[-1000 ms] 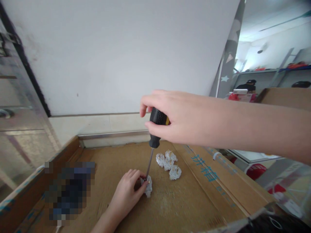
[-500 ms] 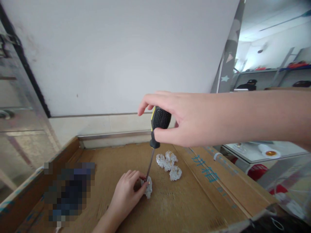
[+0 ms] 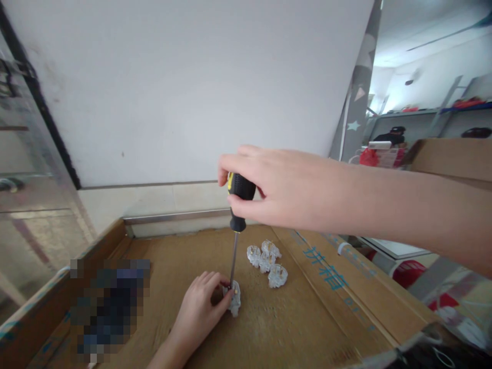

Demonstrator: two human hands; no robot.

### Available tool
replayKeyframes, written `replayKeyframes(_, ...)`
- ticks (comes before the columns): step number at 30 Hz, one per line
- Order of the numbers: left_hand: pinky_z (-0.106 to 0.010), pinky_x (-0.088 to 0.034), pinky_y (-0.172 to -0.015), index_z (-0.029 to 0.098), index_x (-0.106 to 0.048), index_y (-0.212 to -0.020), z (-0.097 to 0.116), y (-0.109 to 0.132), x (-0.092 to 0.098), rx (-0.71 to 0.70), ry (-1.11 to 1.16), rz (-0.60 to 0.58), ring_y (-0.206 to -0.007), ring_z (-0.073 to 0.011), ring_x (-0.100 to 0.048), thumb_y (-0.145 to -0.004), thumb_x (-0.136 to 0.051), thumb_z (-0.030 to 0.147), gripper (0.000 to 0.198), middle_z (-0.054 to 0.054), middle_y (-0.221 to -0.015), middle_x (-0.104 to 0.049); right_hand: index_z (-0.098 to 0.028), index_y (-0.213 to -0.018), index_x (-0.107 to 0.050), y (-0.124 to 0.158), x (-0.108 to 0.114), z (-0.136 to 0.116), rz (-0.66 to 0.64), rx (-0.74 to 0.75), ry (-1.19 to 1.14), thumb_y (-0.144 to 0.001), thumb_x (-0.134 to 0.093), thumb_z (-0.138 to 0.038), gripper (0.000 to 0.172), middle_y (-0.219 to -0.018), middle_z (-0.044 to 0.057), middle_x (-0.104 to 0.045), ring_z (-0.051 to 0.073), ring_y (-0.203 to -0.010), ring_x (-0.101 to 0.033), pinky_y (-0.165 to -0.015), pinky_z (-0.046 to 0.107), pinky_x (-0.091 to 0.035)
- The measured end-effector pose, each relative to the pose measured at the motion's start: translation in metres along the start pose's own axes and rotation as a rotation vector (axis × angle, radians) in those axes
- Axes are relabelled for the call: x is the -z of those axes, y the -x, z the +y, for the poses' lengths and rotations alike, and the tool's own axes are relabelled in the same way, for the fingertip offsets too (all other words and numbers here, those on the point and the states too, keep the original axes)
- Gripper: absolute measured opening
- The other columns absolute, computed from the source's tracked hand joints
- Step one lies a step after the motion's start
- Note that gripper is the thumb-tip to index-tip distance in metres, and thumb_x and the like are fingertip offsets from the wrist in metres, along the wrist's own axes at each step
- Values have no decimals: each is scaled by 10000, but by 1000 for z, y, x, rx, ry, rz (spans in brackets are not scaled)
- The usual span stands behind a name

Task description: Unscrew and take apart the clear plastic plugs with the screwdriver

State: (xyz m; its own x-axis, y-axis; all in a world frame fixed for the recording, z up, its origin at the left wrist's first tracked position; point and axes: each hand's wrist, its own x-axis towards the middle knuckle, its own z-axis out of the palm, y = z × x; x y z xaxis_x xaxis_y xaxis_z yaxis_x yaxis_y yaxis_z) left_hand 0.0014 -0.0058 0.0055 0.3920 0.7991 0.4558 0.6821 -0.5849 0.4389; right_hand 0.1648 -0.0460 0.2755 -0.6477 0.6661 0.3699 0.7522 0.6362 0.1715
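Observation:
A screwdriver (image 3: 243, 188) with a black and yellow handle stands nearly upright, its handle in the grip of my right hand (image 3: 253, 179). The metal shaft runs down to a small clear plastic piece (image 3: 235, 302) lying on the cardboard. My left hand (image 3: 202, 300) pinches that piece from the left, thumb and forefinger close to the screwdriver's tip. The tip itself is hidden at the fingertips. To the right lie several similar clear pieces (image 3: 266, 261) with small gold-coloured metal parts, clustered together and touched by neither hand.
Cardboard (image 3: 300, 318) covers the work surface, with a raised edge (image 3: 77, 269) on the left. A pixelated dark object (image 3: 115, 302) lies at the left. Behind stands a large white panel (image 3: 184, 92). At the far right a person (image 3: 392, 136) in a dark cap is in the background.
My right hand has turned and shifted slightly left, its fingers closing more around the handle. The screwdriver now stands more upright. My left hand and the plastic piece have stayed in place.

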Motion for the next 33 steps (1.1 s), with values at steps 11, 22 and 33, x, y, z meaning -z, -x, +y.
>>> replayKeyframes(11, -275, -440, -626, 220, -582, -766, 0, 0, -1, -28, 0, 39, -683, -174, -569, -800, -566, 248, 47, -1, -709, -608, -219, -963, -545, 3, 6, -2, -57, -4, -212, -757, -522, -227, 207, -966, 12, -538, 84, -585, -467, -536, 228, -326)
replayKeyframes(22, -278, -448, -637, 217, -566, -778, 0, 0, -2, -28, 4, 9, -699, -180, -576, -810, -571, 238, 39, -7, -731, -612, -288, -1170, -436, 12, 0, -7, 24, -50, -166, -795, -472, -324, 377, -821, -37, -580, 105, -563, -518, -527, 252, -367)
replayKeyframes(33, -283, -445, -650, 218, -569, -789, 0, 0, -2, -34, 21, 10, -710, -178, -577, -821, -556, 239, 40, -8, -741, -612, -238, -1119, -434, 8, 11, -16, -63, -170, -10, -868, -440, -337, 269, -880, 0, -584, 146, -606, -514, -553, 286, -354)
